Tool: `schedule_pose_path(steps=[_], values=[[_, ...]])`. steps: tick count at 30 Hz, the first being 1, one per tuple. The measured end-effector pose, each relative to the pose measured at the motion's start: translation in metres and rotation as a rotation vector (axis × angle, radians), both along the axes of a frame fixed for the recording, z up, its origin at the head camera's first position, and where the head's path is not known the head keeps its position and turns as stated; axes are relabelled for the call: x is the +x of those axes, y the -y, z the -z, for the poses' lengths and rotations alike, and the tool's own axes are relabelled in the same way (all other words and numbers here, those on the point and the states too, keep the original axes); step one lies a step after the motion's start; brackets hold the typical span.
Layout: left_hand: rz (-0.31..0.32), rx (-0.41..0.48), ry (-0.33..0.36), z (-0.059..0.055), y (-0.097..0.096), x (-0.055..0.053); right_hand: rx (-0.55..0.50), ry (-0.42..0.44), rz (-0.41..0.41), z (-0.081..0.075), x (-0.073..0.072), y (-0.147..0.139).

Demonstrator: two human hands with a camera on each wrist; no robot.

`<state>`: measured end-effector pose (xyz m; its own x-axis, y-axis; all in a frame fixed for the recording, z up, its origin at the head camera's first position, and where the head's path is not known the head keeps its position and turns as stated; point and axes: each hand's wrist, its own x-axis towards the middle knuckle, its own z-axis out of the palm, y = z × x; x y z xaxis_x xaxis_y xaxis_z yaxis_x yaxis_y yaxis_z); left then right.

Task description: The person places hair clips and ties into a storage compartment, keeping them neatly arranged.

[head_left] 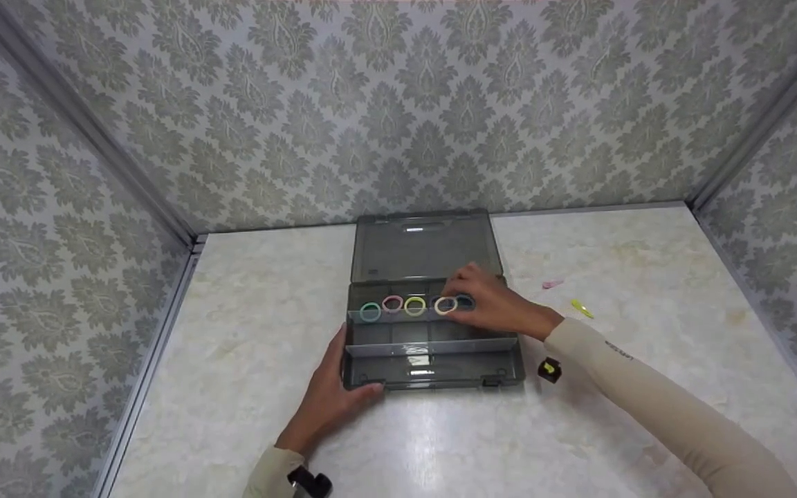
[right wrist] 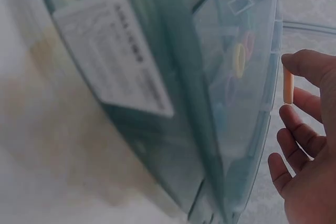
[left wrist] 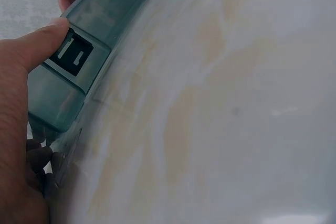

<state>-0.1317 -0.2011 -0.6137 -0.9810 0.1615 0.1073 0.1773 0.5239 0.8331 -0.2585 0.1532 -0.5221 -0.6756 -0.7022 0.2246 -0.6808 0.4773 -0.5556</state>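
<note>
A grey translucent divided box (head_left: 378, 363) lies with its lid (head_left: 426, 259) laid back. My left hand (head_left: 333, 398) holds its front left corner, the thumb at a dark latch (left wrist: 79, 56) in the left wrist view. Above the box's back row, my right hand (head_left: 488, 301) pinches a cream ring, like a hair tie (head_left: 436, 306), between thumb and index finger. It shows edge-on as a peach band (right wrist: 288, 85) in the right wrist view. Left of it, along a divider, stand a green ring (head_left: 370, 321), a pink ring (head_left: 393, 311) and a yellow ring (head_left: 415, 315). A dark ring (head_left: 468, 302) shows partly beside my fingers.
On the marbled table (head_left: 246, 311), right of the box, lie a small pink clip (head_left: 552, 284) and a yellow-green clip (head_left: 582, 308). A patterned wall (head_left: 385, 124) rises right behind the lid. The box's side wall bears a white printed label (right wrist: 115, 51).
</note>
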Motion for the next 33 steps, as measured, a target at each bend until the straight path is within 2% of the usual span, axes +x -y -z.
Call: schedule_pose_path(steps=[7, 15, 20, 26, 33], values=[[0.009, -0.005, -0.019, -0.002, 0.0, 0.0, 0.005, -0.018, -0.059, 0.0, 0.0, 0.021], [0.011, -0.005, -0.021, -0.003, 0.0, 0.0, 0.039, -0.075, -0.107, -0.002, -0.001, 0.042], [0.015, 0.01, -0.02, -0.001, 0.0, -0.001, 0.075, -0.069, -0.134, -0.005, 0.0, 0.053], [0.001, 0.031, 0.02, -0.001, 0.0, 0.0, 0.1, -0.08, -0.171, -0.009, 0.001, 0.066], [-0.003, 0.044, 0.014, 0.0, 0.001, 0.0, 0.152, -0.07, -0.204, -0.008, 0.0, 0.084]])
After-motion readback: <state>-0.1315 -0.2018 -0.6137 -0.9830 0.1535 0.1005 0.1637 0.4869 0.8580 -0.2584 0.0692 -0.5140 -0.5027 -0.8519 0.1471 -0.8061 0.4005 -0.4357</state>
